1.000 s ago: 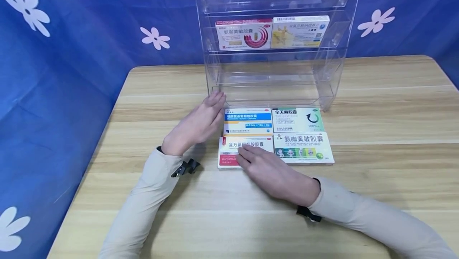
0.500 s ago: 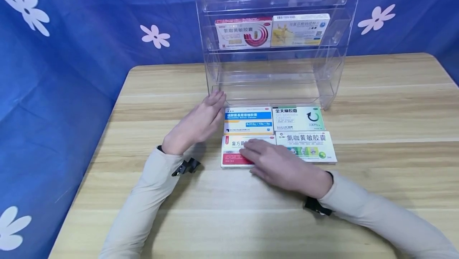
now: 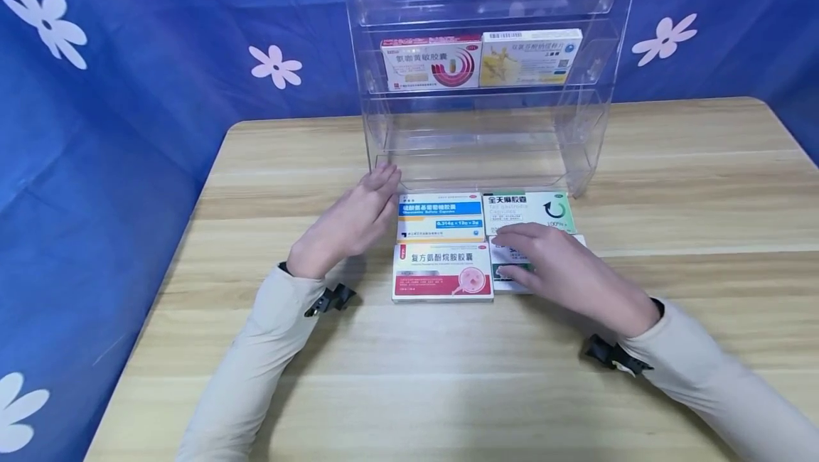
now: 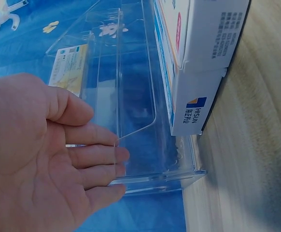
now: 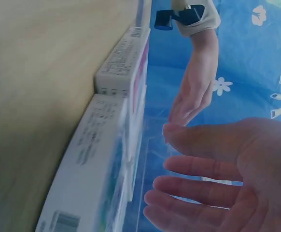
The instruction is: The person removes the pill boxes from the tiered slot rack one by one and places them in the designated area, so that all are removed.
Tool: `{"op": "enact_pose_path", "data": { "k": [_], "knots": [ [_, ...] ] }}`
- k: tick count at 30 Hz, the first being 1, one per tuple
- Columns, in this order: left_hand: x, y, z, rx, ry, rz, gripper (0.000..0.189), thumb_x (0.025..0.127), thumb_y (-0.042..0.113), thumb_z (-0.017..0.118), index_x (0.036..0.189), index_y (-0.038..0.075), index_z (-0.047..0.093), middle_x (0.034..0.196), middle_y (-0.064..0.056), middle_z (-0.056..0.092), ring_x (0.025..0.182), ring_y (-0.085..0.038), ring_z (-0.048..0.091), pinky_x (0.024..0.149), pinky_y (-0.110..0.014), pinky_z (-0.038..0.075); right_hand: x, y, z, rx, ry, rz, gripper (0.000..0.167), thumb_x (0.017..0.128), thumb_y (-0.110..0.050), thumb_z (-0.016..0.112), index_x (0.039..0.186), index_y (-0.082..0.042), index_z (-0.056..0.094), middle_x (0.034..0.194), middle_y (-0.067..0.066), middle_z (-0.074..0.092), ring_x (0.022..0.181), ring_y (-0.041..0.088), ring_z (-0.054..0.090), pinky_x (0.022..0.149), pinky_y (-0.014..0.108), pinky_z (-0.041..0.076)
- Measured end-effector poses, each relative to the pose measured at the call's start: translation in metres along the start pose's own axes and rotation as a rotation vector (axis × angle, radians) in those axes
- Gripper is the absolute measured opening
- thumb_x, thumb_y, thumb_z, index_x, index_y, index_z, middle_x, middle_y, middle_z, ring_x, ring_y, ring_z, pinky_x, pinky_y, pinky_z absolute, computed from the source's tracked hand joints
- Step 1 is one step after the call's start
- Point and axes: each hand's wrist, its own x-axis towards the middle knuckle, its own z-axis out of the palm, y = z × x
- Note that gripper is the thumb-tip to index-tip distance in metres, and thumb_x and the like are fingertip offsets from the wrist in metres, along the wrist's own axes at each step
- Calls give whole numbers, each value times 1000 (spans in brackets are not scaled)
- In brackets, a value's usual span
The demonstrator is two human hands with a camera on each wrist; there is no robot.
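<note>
Four-cornered medicine boxes lie flat in two rows: a blue-and-white box (image 3: 441, 217) and a green-and-white box (image 3: 527, 210) behind, a red-and-white box (image 3: 441, 274) and a white capsule box (image 3: 505, 274) in front. My right hand (image 3: 569, 274) is over the white capsule box, covering much of it; in the right wrist view its relaxed fingers (image 5: 198, 193) hold nothing. My left hand (image 3: 348, 224), fingers extended, is beside the blue-and-white box, fingertips by the lower left corner of the clear display rack (image 3: 473, 181). Its palm (image 4: 34, 159) is bare in the left wrist view.
Two more medicine boxes stand side by side in the rack's middle tier: a pink-and-white box (image 3: 431, 64) and a yellow-and-white box (image 3: 531, 57). The rack stands at the back of the wooden table (image 3: 409, 384), before a blue flowered curtain (image 3: 160, 35).
My right hand has moved right from the red-and-white box to the white capsule box. Both front boxes shifted slightly right earlier. My left hand has stayed in place.
</note>
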Motion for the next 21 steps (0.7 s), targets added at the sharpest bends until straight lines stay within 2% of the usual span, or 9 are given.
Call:
{"op": "enact_pose_path", "data": {
  "k": [3, 8, 11, 17, 21],
  "knots": [
    [-1, -1, 0, 0, -4, -1, 51, 104, 18, 33, 146, -10, 28, 154, -27, 21, 145, -36, 14, 119, -41, 13, 0, 5, -3, 4, 30, 6, 39, 82, -14, 77, 116, 3, 67, 116, 18, 67, 111, 34, 62, 95, 50, 50],
    [-1, -2, 0, 4, 1, -6, 51, 104, 18, 33, 146, -10, 28, 154, -26, 21, 145, -36, 14, 119, -40, 12, 11, 17, -22, 16, 163, 24, 39, 83, -10, 76, 118, 3, 65, 118, 20, 65, 112, 36, 60, 96, 51, 49],
    [-1, -3, 0, 1, -7, -12, 51, 104, 19, 32, 146, -10, 27, 155, -26, 20, 145, -36, 13, 119, -41, 12, 21, 27, -39, 12, 280, 33, 39, 82, -6, 76, 118, 3, 64, 119, 22, 65, 111, 38, 61, 96, 50, 49],
    [0, -2, 1, 1, -19, -24, 51, 104, 19, 32, 147, -8, 27, 155, -25, 21, 146, -34, 13, 120, -40, 12, 44, 47, -77, -28, 573, 25, 30, 83, 1, 73, 112, 6, 67, 111, 23, 67, 97, 38, 66, 89, 44, 54],
    [1, -2, 2, -3, -16, -18, 51, 104, 18, 32, 147, -8, 27, 155, -26, 21, 146, -34, 13, 120, -40, 12, 61, 60, -98, -83, 689, 69, 26, 85, 0, 71, 110, 6, 69, 109, 22, 69, 93, 37, 67, 90, 25, 53]
  ]
}}
